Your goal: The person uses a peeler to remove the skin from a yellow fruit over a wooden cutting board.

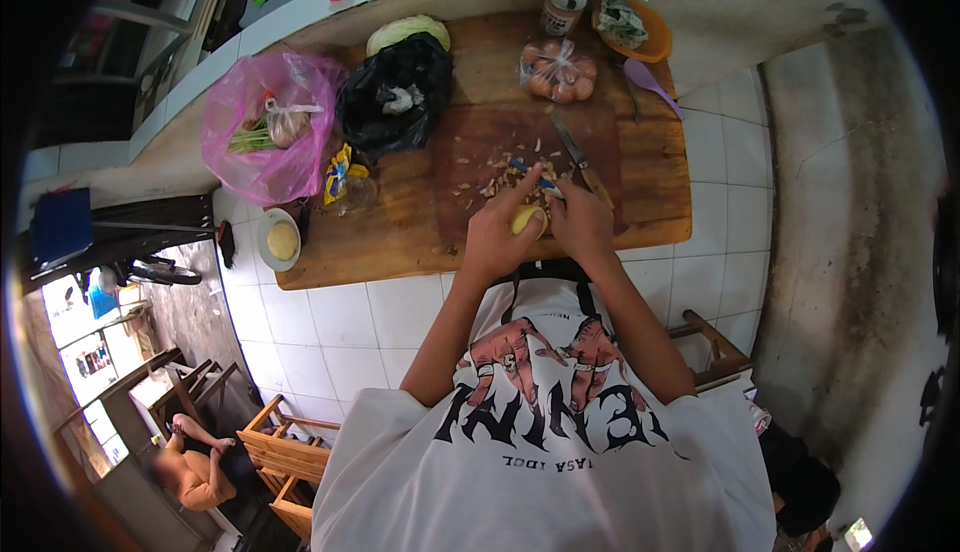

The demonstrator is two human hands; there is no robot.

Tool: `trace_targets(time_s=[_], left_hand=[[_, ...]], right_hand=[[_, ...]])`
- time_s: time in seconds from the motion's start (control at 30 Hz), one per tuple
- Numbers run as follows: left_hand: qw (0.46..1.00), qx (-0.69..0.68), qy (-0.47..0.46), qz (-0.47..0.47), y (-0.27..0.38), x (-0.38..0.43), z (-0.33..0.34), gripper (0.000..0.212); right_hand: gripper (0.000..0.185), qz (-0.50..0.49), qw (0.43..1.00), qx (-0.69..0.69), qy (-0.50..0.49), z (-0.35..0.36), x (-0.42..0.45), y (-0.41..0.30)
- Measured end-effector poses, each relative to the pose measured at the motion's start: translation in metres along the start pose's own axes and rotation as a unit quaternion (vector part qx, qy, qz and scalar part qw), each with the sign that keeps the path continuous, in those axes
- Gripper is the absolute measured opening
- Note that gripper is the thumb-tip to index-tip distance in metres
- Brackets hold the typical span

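Observation:
My left hand (501, 233) grips a peeled yellow potato (528, 220) above the near edge of a reddish-brown cutting board (457, 147). Close on its right, my right hand (582, 220) holds a blue-and-white peeler (537, 177) by one end; its far end reaches left past my left fingertip. Brownish peelings (491, 186) lie scattered on the board around both hands. A knife with a wooden handle (576, 150) rests at the board's right side, its handle running down beside my right hand. Another peeled, pale yellow potato (283, 240) sits in a white bowl (263, 240) at the table's left corner.
On the wooden table (652, 199) stand a pink plastic bag (225, 113) of vegetables, a black plastic bag (367, 120), a cabbage (412, 29), bagged eggs (559, 75), a can (562, 11), an orange basket (658, 34) and a purple spoon (649, 83). A person (199, 469) sits at lower left near wooden chairs (289, 451).

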State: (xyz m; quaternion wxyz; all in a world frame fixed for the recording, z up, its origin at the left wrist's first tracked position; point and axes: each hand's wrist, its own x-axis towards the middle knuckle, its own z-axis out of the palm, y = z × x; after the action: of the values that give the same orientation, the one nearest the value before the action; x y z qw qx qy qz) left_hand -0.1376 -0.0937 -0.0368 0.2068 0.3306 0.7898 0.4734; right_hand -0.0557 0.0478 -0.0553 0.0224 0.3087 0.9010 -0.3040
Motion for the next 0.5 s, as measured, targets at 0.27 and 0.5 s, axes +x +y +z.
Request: trace_targets(time_s=[0.27,0.5], left_hand=[[0.993,0.097,-0.008,-0.065,-0.017,0.0,0.009,0.054],[0.995,-0.075,0.004,-0.066,-0.025,0.001,0.017,0.051]], right_hand=[[0.03,0.031,0.998,0.006,0.058,0.004,0.0,0.016],[0.033,0.037,0.993,0.107,0.023,0.003,-0.002,0.019]])
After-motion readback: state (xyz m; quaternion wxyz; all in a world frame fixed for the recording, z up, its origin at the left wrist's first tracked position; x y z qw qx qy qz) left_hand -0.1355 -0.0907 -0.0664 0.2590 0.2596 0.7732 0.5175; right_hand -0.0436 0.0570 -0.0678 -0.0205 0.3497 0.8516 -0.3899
